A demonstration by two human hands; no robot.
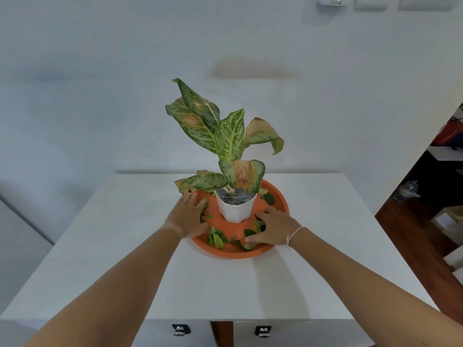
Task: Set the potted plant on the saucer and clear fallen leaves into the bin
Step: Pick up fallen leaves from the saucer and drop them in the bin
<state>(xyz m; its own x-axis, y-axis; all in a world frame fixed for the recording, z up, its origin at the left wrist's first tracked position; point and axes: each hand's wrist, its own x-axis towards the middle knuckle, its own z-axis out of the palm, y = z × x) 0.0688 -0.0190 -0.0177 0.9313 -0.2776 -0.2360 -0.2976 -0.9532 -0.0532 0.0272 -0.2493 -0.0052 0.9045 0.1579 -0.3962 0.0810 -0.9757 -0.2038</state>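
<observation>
Standing upright on saucer (276,196): potted plant (235,206); left hand (188,218), right hand (271,227) splayed flat over fallen leaves (216,238).

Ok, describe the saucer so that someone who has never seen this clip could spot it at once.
On the white table against the pale wall, look at the middle of the far half. The saucer is the round orange dish under the white pot, strewn with small green leaves. It is the only orange thing there.
</observation>
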